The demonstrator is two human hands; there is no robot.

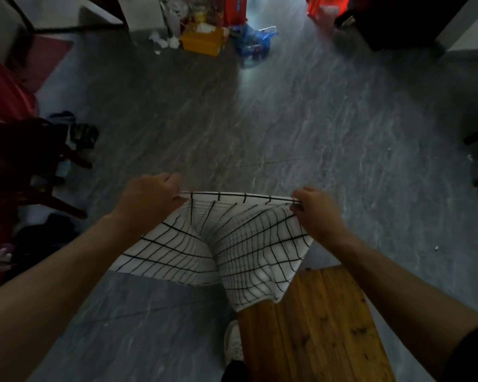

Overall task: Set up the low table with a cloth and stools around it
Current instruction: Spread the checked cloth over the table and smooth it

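1. The step in hand, as I judge it, is spreading the cloth (232, 244) over the low table (315, 326); no stool is placed yet. Dark red stools (25, 166) seem to stand stacked far to my left, well apart from the table, though that corner is too dim to be sure.

2. My left hand (149, 197) is stretched forward, knuckles up, fingers curled under and pinching the cloth's top edge at its left corner.

3. The white cloth with its black grid hangs between my hands, its top hem pulled fairly taut, the rest sagging in two billowing folds. Its lower right end droops onto the near left corner of the wooden tabletop; most of it hangs over bare floor (260, 119) instead.

4. My right hand (318, 213) mirrors the left, thumb and fingers closed tight on the hem's right corner, forearm angled inward.

5. Next, I reckon, I need to swing both arms right and lower the cloth squarely over the planks, keeping both pinches firm until it lies flat. My shoe (233, 343) stands just beside the table's left edge.
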